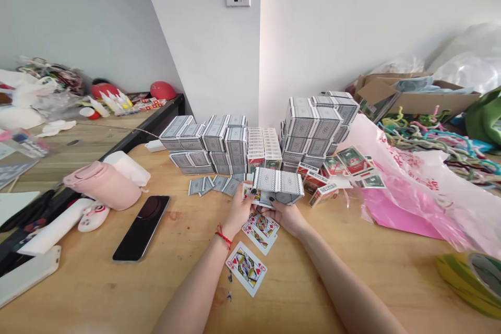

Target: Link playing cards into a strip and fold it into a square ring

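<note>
My left hand (pixel 240 207), with a red cord bracelet at the wrist, is closed on a face-up playing card (pixel 247 191), thumb on top. Beside it my right hand (pixel 287 216) is closed too, its thumb on a grey-backed playing card (pixel 265 197); its lower fingers are hidden. Just behind the hands is a block of grey-patterned card stacks (pixel 277 181). Beneath and in front of them lie two overlapping face-up cards (pixel 261 235). Nearer to me a queen of hearts (pixel 246 269) rests face up on the table.
Stacked card blocks (pixel 225 141) stand at the back, with taller ones (pixel 313 125) to the right. Red card boxes (pixel 323 194) lie near pink plastic wrap (pixel 403 203). A phone (pixel 141 228) and pink tumbler (pixel 104 187) are left; yellow tape (pixel 462 282) is right.
</note>
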